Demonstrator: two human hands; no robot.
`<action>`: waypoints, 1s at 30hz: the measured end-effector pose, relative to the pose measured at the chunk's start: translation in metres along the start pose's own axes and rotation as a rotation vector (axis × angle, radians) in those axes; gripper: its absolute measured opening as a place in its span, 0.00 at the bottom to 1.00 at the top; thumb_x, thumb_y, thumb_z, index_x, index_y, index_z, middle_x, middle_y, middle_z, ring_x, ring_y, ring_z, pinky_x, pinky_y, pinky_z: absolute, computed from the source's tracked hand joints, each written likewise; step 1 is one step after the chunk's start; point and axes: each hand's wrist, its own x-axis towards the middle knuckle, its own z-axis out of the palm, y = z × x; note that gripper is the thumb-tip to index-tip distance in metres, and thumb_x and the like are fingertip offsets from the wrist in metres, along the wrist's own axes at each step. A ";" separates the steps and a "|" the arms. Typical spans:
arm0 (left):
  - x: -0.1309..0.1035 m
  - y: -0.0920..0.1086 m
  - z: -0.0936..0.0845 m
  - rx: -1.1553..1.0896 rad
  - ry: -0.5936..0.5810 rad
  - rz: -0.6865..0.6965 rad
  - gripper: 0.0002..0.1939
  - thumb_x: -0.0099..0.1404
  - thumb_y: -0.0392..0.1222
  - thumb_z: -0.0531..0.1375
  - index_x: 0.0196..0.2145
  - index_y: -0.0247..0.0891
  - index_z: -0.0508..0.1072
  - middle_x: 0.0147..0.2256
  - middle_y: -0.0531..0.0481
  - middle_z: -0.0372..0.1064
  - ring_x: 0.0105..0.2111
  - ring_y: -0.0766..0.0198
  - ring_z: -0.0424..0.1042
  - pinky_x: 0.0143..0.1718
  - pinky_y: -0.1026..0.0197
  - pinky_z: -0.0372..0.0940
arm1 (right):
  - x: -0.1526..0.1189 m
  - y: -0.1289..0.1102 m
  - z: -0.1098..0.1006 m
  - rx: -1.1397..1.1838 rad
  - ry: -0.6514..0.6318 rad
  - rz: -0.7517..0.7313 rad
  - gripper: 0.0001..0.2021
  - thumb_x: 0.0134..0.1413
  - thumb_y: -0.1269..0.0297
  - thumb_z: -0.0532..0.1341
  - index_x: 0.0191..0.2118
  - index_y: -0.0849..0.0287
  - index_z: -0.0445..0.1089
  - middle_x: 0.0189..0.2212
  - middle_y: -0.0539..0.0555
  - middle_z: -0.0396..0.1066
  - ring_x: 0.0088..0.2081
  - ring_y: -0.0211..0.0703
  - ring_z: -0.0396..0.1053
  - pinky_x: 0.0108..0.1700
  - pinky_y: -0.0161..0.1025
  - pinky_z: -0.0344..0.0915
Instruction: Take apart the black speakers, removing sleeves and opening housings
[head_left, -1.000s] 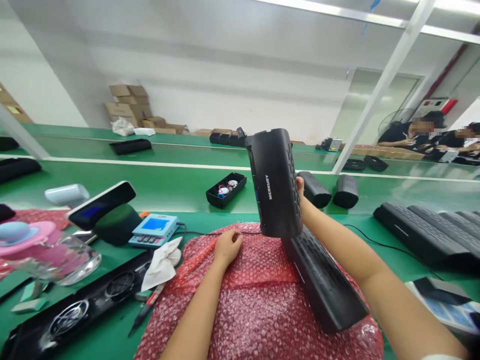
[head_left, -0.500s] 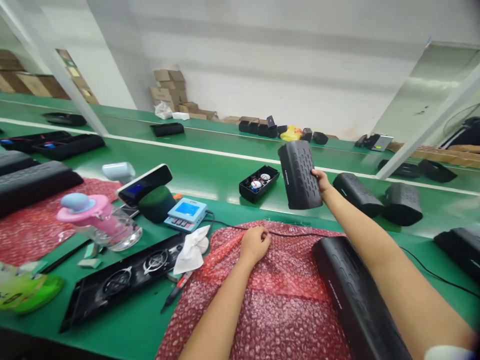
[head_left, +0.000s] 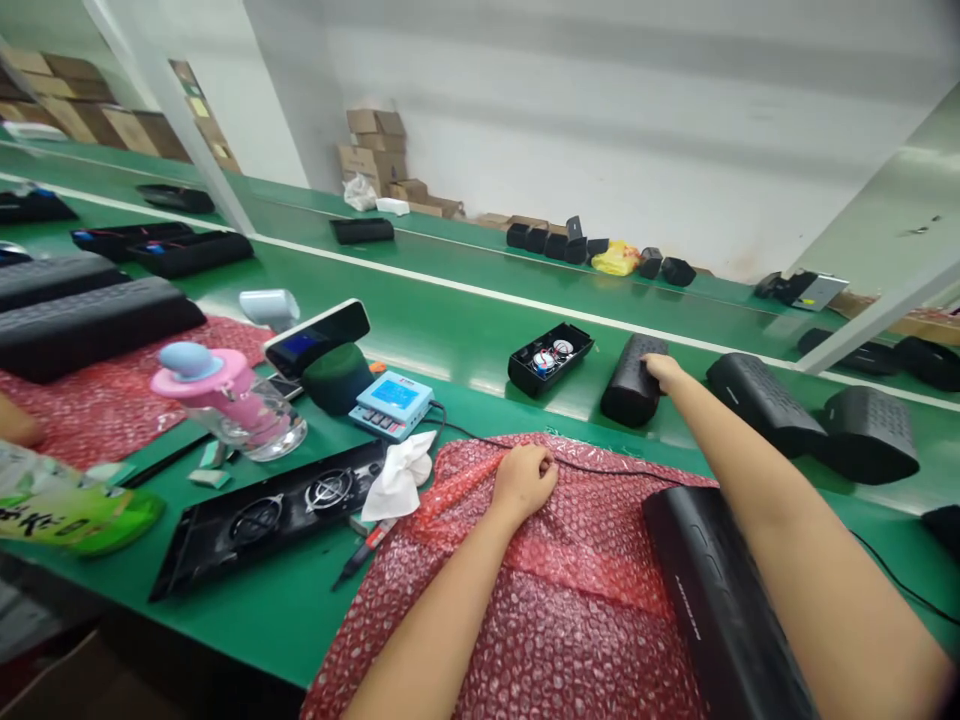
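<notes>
right hand gripping black speaker by its right side; speaker sits toward far edge of green table, just right of open housing; left hand half-curled on red bubble wrap, can't tell if it's pinching anything

Green table. Directly on it: red bubble wrap at front; second red sheet at left; long black panel with two round grilles; red-black pen beside the wrap; light-blue box; pink-lidded cup; open black case; black speaker just beside that case; two further speakers rightward.
</notes>
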 end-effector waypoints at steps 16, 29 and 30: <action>0.003 -0.005 0.007 -0.322 0.052 -0.097 0.01 0.54 0.38 0.62 0.27 0.40 0.73 0.28 0.49 0.71 0.35 0.56 0.69 0.46 0.54 0.63 | -0.068 -0.026 0.121 -0.034 -0.367 0.051 0.18 0.64 0.58 0.60 0.55 0.61 0.66 0.50 0.58 0.68 0.47 0.45 0.71 0.47 0.47 0.72; -0.019 0.008 -0.078 -1.119 -0.001 -0.390 0.30 0.60 0.57 0.56 0.55 0.40 0.59 0.37 0.48 0.69 0.30 0.63 0.71 0.33 0.61 0.65 | -0.269 0.080 0.007 0.131 -0.651 -0.246 0.08 0.49 0.78 0.58 0.34 0.60 0.70 0.32 0.53 0.74 0.40 0.48 0.72 0.48 0.44 0.68; -0.029 0.014 -0.080 -1.125 -0.026 -0.380 0.34 0.56 0.53 0.61 0.57 0.41 0.58 0.37 0.49 0.69 0.30 0.63 0.71 0.33 0.61 0.65 | -0.286 0.089 0.004 0.141 -0.683 -0.282 0.11 0.47 0.78 0.58 0.36 0.60 0.71 0.36 0.53 0.75 0.45 0.50 0.71 0.54 0.46 0.65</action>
